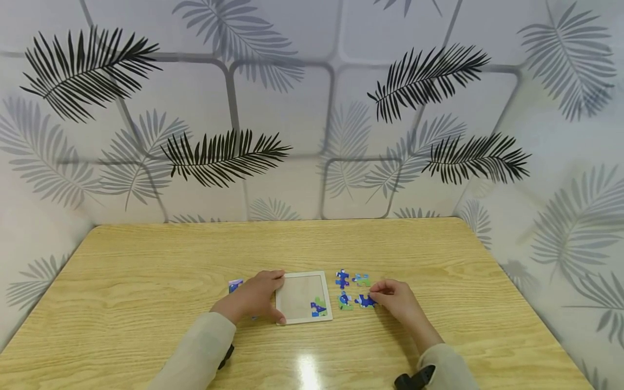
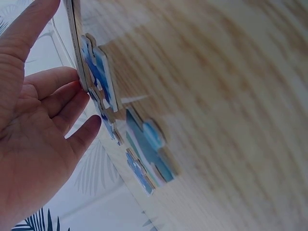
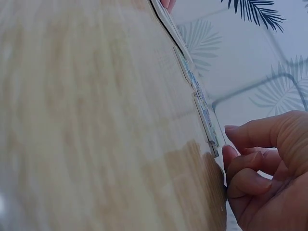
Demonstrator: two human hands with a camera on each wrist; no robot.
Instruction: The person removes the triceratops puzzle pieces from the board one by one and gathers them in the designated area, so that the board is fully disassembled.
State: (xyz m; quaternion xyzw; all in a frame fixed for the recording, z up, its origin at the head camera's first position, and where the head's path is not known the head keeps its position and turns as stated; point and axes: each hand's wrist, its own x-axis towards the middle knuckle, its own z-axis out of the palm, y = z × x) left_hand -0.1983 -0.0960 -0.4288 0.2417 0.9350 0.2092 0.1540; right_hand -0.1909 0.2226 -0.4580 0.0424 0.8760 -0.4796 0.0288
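A square wooden puzzle tray (image 1: 294, 274) lies mid-table, with joined jigsaw pieces (image 1: 319, 309) in its near right corner. My left hand (image 1: 255, 297) holds the tray's left side, thumb at the near corner and fingers at the far one. Right of the tray my right hand (image 1: 397, 300) has its thumb and index finger at the right end of a dark blue jigsaw piece (image 1: 364, 301), which lies on the table. In the right wrist view a small gap shows between those fingertips, and no piece is visible between them.
More loose pieces lie right of the tray: a blue one (image 1: 342, 279), a green one (image 1: 363, 280) and a blue-green one (image 1: 344, 301). Left of it, several pieces (image 2: 149, 144) lie partly behind my left hand. A patterned wall (image 1: 312, 184) rises behind the table (image 1: 161, 260).
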